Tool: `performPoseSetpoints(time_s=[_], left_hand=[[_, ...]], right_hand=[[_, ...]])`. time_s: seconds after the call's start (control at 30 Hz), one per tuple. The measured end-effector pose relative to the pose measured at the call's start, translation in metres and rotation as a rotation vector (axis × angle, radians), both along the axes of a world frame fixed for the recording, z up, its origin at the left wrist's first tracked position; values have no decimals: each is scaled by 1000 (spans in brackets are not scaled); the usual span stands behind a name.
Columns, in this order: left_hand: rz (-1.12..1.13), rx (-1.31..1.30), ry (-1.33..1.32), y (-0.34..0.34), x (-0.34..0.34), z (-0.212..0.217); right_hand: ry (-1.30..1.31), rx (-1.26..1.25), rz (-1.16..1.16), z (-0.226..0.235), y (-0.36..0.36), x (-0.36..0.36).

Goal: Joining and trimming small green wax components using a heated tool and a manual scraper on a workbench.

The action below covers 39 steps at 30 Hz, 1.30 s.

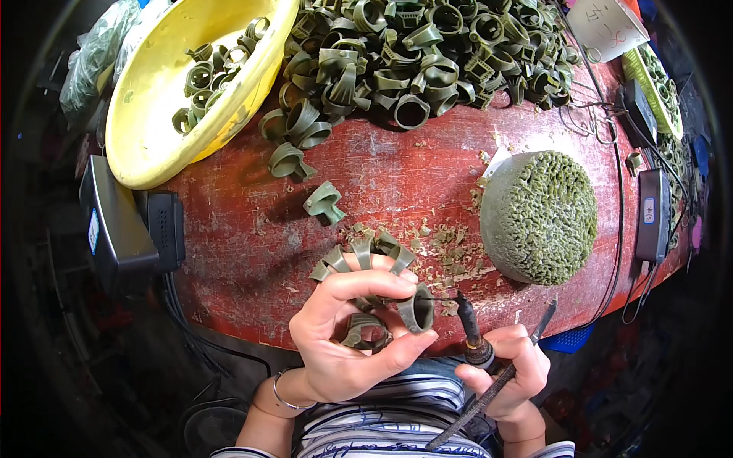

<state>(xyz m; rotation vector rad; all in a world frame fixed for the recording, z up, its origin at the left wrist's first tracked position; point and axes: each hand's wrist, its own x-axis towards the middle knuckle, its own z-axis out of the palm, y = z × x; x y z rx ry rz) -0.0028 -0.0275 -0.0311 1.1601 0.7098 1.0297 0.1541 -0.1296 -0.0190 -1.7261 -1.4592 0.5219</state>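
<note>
My left hand (343, 328) pinches a dark green wax ring (418, 309) between thumb and fingers, its opening tilted up. Another green ring (365, 333) shows inside the curl of that hand; whether it is gripped is unclear. More rings (363, 250) cluster just beyond the fingers. Closed around a dark-handled wax pen (475, 340), my right hand (513, 370) has its thin tip pointing left, at or very near the pinched ring. A second dark, rod-like tool (489, 397) lies slanted across the same hand.
A large heap of green rings (427, 53) covers the table's far side. At upper left leans a yellow basin (145, 137) with several rings. A round block with a crumbly green top (546, 217) stands right. Boxes with cables (653, 217) line the right edge; wax crumbs (450, 248) litter the red table.
</note>
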Motion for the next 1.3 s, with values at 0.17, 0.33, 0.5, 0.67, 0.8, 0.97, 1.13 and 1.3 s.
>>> performPoseSetpoints(time_s=[0.17, 0.33, 0.5, 0.67, 0.8, 0.97, 1.13, 1.3], left_hand=[[10, -18, -4, -1, 1, 1], [10, 4, -15, 0, 2, 1], [-4, 11, 3, 1, 1, 1], [1, 22, -3, 2, 1, 2], [-1, 10, -9, 1, 1, 1], [-3, -13, 3, 0, 0, 0], [-1, 37, 10, 1, 0, 2], [5, 21, 6, -1, -2, 2]], right_hand=[[15, 7, -6, 0, 0, 0], [-48, 8, 29, 1, 1, 0], [-47, 12, 26, 0, 0, 0], [-37, 18, 21, -1, 1, -1], [-39, 9, 25, 0, 1, 0], [-46, -4, 21, 0, 1, 0], [-23, -2, 6, -1, -1, -1], [-27, -25, 9, 0, -3, -1]])
